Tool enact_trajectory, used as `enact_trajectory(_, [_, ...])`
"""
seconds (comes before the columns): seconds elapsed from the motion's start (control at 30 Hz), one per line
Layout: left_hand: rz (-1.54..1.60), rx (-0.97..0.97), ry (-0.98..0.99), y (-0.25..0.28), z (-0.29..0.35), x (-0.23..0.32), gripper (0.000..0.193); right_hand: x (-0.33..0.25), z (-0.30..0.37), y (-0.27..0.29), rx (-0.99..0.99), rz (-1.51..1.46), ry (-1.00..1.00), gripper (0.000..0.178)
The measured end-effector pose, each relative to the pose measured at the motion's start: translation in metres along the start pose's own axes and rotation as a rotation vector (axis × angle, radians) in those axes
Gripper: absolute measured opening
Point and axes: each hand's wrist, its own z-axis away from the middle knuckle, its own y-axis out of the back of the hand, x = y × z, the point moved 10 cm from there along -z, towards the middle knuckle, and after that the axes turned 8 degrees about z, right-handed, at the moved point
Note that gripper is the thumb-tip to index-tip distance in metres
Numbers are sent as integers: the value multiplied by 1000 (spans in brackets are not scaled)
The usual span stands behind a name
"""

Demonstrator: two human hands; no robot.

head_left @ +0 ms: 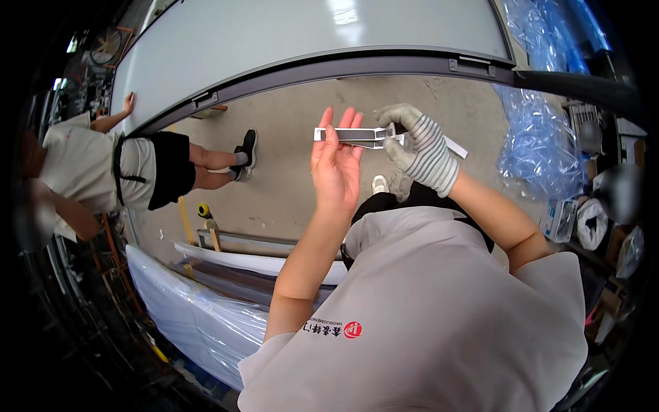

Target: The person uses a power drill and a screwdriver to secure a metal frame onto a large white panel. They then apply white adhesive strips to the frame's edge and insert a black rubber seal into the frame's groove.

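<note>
A narrow silver and dark grey metal fitting [358, 134] lies level in front of me, its exact kind not clear. My bare left hand [335, 163] holds its left end, thumb across the front and fingers stretched up behind. At the other end, my right hand [424, 150], in a striped grey-white glove, grips the fitting between thumb and curled fingers. A white strip [455, 147] sticks out past the glove; whether it belongs to the fitting I cannot tell. Beyond both hands is a large pale grey panel [295, 42] with a dark frame [336, 67].
Another person [151, 161] stands at the left, one hand on the panel's edge. Blue plastic film [539, 141] is heaped at the right. Plastic-wrapped lengths [185, 309] lie at the lower left, near a yellow tape measure [204, 211]. Boxes and bags crowd the far right.
</note>
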Motion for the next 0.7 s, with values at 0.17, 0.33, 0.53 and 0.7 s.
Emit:
enact_trajectory(0.17, [-7, -64, 130, -1, -16, -28, 43, 71, 44, -16, -184, -392, -543, 14])
enact_trajectory(0.33, [-36, -24, 280, 3, -20, -72, 44, 110, 72, 7, -5, -551, -758, 15])
enact_trajectory(0.53, [-1651, -664, -74, -21, -29, -81, 44, 138, 66, 20, -319, -109, -579, 15])
enact_trajectory(0.7, [-1595, -698, 462, -3, -34, -147, 38, 133, 53, 1, -526, -48, -285, 20])
